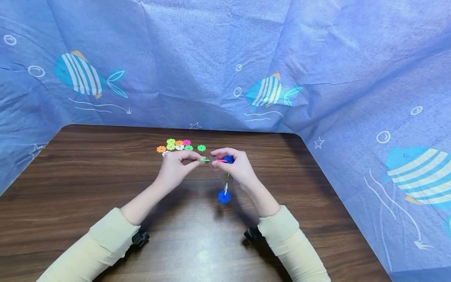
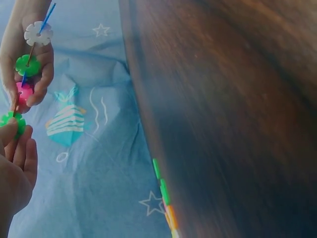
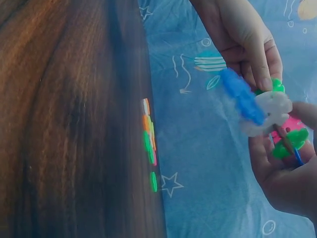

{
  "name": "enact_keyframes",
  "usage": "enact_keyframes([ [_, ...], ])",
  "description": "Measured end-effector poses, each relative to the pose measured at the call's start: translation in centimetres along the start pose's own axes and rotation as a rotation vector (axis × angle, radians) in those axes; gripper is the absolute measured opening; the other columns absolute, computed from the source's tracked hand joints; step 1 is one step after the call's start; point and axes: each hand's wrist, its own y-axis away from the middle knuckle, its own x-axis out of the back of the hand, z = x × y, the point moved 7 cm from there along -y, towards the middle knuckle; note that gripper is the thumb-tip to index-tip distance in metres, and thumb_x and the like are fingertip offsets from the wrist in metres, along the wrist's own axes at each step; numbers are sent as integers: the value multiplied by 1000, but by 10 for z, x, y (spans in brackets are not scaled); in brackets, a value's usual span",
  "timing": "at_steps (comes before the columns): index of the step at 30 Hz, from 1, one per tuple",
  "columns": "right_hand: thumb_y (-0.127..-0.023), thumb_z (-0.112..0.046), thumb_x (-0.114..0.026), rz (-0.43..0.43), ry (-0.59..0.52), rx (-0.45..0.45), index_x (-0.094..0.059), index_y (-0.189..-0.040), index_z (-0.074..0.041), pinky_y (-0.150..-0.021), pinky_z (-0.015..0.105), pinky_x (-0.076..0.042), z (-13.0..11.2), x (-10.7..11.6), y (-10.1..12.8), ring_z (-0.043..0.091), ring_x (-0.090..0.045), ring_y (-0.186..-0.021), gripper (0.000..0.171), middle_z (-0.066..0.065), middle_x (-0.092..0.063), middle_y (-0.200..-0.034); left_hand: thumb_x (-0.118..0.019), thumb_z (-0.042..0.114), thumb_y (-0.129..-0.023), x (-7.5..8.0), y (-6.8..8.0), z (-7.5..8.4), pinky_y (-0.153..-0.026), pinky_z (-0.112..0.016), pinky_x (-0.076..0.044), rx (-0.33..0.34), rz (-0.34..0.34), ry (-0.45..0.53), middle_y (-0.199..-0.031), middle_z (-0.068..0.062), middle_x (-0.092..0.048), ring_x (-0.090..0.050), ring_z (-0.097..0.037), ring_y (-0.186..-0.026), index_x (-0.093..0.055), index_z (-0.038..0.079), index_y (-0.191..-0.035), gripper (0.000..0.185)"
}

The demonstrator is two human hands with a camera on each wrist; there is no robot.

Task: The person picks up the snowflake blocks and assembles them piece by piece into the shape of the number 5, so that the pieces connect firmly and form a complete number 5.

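Above the table, both hands hold a chain of slotted, flower-shaped plastic discs. Thumb and fingers of my left hand point(image 1: 176, 166) pinch a green disc point(image 2: 14, 124) at one end. My right hand point(image 1: 237, 166) grips the chain by a pink disc point(image 1: 220, 160). Between green and pink, a brown disc point(image 2: 16, 105) shows edge-on in the left wrist view. From the right hand the rest hangs down, with a white disc point(image 2: 38, 33) and a blue disc point(image 1: 224, 197) at the low end. A second green disc point(image 2: 27, 65) lies against the right palm.
Loose discs in several colours lie in a cluster near the table's far side, among them an orange disc point(image 1: 161, 149) and a green disc point(image 1: 201, 147). The brown wooden table point(image 1: 88, 176) meets a blue fish-print cloth point(image 1: 197, 58) at the back and right.
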Motion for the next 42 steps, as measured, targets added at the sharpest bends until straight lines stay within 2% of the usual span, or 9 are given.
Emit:
enact_keyframes([
  [3, -80, -5, -74, -45, 23, -1, -67, -108, 0, -70, 40, -57, 0, -2, 0, 36, -67, -85, 29, 12, -68, -94, -79, 9, -75, 1, 1, 0, -66, -24, -44, -1, -5, -11, -79, 7, -73, -66, -4, -75, -76, 14, -85, 11],
  [10, -80, 0, -72, -87, 53, 47, -69, -98, 6, -64, 36, -57, -11, -9, 1, 15, -67, -69, 19, 10, -70, -91, -77, 7, -77, -2, 4, -1, -67, -19, -51, 22, -40, 56, -83, 5, -73, -67, -6, -78, -75, 13, -86, 11],
  [13, -80, 2, -71, -97, 47, 55, -69, -96, 8, -62, 31, -57, -7, -10, -1, 14, -66, -67, 17, 11, -70, -90, -77, 7, -77, -3, 4, -3, -67, -20, -53, 47, -48, 76, -83, 5, -73, -67, -6, -78, -75, 13, -87, 11],
  [20, -80, -2, -73, -131, 55, 59, -71, -93, 6, -71, 54, -54, -2, -9, 0, 22, -68, -70, 16, 11, -71, -84, -79, 13, -77, 1, 3, -4, -69, -22, -55, 100, -92, 89, -86, 3, -73, -68, -7, -80, -75, 15, -90, 14],
  [24, -80, -6, -74, -119, 71, 68, -71, -90, 4, -71, 53, -54, -3, -5, 0, 20, -68, -70, 15, 8, -71, -81, -80, 16, -76, 11, -3, -13, -72, -21, -54, 135, -96, 48, -89, 3, -73, -67, -7, -84, -74, 16, -94, 19],
  [29, -79, -7, -75, -93, 112, 44, -73, -90, 1, -68, 40, -57, -5, 3, 0, 17, -67, -69, 14, 3, -71, -80, -78, 13, -78, 30, -16, -38, -70, -19, -51, 153, -83, -80, -95, 0, -73, -67, -13, -84, -73, 12, -97, 20],
  [33, -81, -4, -73, -98, 130, 34, -72, -91, 4, -65, 32, -57, -14, 4, 3, 13, -66, -67, 13, 5, -71, -81, -76, 16, -80, 44, -26, -69, -72, -29, -48, 183, -86, -205, -97, -5, -73, -65, -20, -86, -72, 11, -100, 21],
  [38, -82, -1, -70, -132, 205, 65, -70, -89, 6, -60, 25, -54, -29, 2, 9, 7, -63, -64, 10, 8, -70, -78, -74, 15, -83, 54, -31, -109, -80, -45, -50, 245, -139, -271, -100, -14, -71, -67, -29, -88, -69, 5, -104, 24],
  [42, -82, -5, -71, -140, 248, 76, -71, -88, 1, -60, 27, -53, -18, 5, 4, 7, -61, -64, 9, 8, -70, -76, -71, 13, -84, 55, -31, -133, -86, -48, -47, 272, -212, -313, -101, -19, -69, -66, -34, -94, -68, 0, -105, 24],
])
